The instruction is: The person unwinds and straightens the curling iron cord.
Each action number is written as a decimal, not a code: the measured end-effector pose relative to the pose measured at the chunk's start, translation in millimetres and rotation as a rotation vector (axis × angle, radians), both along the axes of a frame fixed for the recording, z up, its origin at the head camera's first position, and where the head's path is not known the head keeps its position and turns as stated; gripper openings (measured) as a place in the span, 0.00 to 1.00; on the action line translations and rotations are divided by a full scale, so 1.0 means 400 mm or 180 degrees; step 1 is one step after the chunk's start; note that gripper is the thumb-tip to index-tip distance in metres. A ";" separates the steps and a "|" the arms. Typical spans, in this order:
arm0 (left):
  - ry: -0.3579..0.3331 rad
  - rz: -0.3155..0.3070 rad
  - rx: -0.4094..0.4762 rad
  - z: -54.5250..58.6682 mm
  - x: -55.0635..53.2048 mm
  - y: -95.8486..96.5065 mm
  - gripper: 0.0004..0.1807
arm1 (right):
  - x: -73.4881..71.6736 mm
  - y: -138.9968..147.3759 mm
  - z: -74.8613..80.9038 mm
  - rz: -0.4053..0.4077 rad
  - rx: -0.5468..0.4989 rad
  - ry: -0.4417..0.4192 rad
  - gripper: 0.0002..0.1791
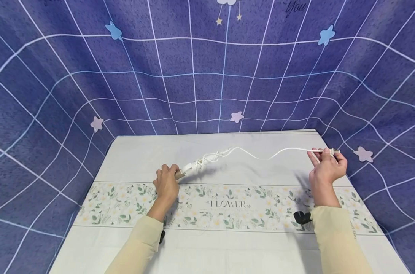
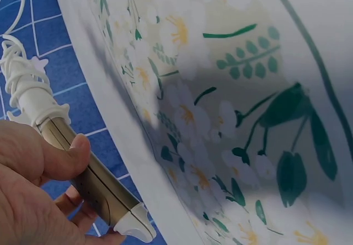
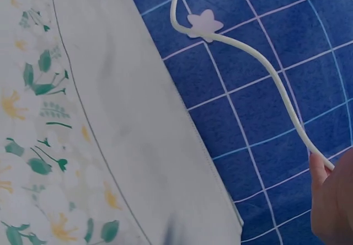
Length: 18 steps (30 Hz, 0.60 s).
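Observation:
My left hand [image 1: 167, 182] grips the gold-coloured part of a hair straightener [image 2: 91, 173], the thumb lying along its side. A white tip shows at the near end, and a slit runs lengthwise down the gold body. White cord [image 1: 207, 159] is wound in several loops around the white part of the straightener. From there the cord's loose length [image 3: 276, 79] runs in waves above the table to the right. At its far end my right hand [image 1: 325, 171] pinches the plug [image 1: 332, 151], whose prongs point right. Only the edge of that hand shows in the right wrist view.
A white table cover [image 1: 145, 152] with a flower-printed band [image 1: 228, 217] lies under both hands. Behind and on both sides hangs a blue grid-patterned curtain [image 1: 207, 87] with stars. A black wrist mount [image 1: 302, 217] is at the right sleeve.

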<state>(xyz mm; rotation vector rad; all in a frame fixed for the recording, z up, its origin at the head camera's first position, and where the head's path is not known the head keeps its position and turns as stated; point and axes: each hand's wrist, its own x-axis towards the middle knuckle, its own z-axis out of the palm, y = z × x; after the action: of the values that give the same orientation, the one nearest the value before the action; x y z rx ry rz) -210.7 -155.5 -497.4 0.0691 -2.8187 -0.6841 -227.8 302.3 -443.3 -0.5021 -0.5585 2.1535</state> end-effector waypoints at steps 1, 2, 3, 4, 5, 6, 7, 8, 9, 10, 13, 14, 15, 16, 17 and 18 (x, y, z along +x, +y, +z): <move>-0.0007 -0.0005 0.0019 0.002 0.000 0.001 0.24 | -0.001 0.000 -0.003 0.0037 -0.0021 -0.0063 0.14; -0.0014 -0.0010 0.0033 0.004 0.000 0.002 0.24 | -0.003 -0.001 -0.006 0.0075 -0.0037 -0.0123 0.14; -0.0013 -0.0014 0.0049 0.006 -0.001 0.003 0.24 | -0.004 -0.002 -0.010 0.0115 -0.0055 -0.0180 0.14; -0.0017 -0.0019 0.0066 0.007 -0.001 0.004 0.23 | -0.004 -0.003 -0.013 0.0139 -0.0074 -0.0212 0.15; -0.0019 -0.0029 0.0090 0.009 -0.002 0.006 0.23 | -0.005 -0.005 -0.016 0.0157 -0.0090 -0.0245 0.15; -0.0019 -0.0039 0.0112 0.010 -0.002 0.007 0.23 | -0.005 -0.006 -0.019 0.0171 -0.0101 -0.0282 0.16; -0.0017 -0.0043 0.0139 0.012 -0.003 0.009 0.23 | -0.006 -0.007 -0.022 0.0181 -0.0111 -0.0315 0.16; -0.0017 -0.0058 0.0149 0.013 -0.003 0.010 0.23 | -0.007 -0.007 -0.026 0.0190 -0.0134 -0.0342 0.16; -0.0014 -0.0067 0.0161 0.015 -0.003 0.012 0.23 | -0.007 -0.007 -0.030 0.0198 -0.0165 -0.0372 0.17; -0.0010 -0.0073 0.0166 0.016 -0.004 0.013 0.23 | -0.008 -0.006 -0.033 0.0203 -0.0190 -0.0402 0.17; 0.0001 -0.0089 0.0189 0.018 -0.005 0.017 0.23 | -0.010 -0.004 -0.044 0.0213 -0.0267 -0.0488 0.17; 0.0005 -0.0086 0.0193 0.018 -0.006 0.018 0.23 | -0.011 -0.002 -0.048 0.0222 -0.0287 -0.0519 0.17; 0.0008 -0.0079 0.0203 0.018 -0.007 0.019 0.23 | -0.011 -0.001 -0.051 0.0234 -0.0311 -0.0547 0.17; 0.0010 -0.0076 0.0218 0.019 -0.008 0.020 0.23 | -0.012 0.001 -0.055 0.0251 -0.0334 -0.0566 0.17; 0.0007 -0.0076 0.0228 0.020 -0.008 0.021 0.23 | -0.012 0.002 -0.058 0.0274 -0.0362 -0.0589 0.17; 0.0003 -0.0078 0.0233 0.020 -0.009 0.021 0.23 | -0.012 0.004 -0.061 0.0302 -0.0402 -0.0612 0.16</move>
<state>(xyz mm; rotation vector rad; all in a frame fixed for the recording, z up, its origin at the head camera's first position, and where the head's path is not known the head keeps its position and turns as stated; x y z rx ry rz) -214.2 -146.9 -489.3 0.0472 -2.7977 -0.7927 -232.8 303.8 -467.9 -0.7722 -0.5630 2.2546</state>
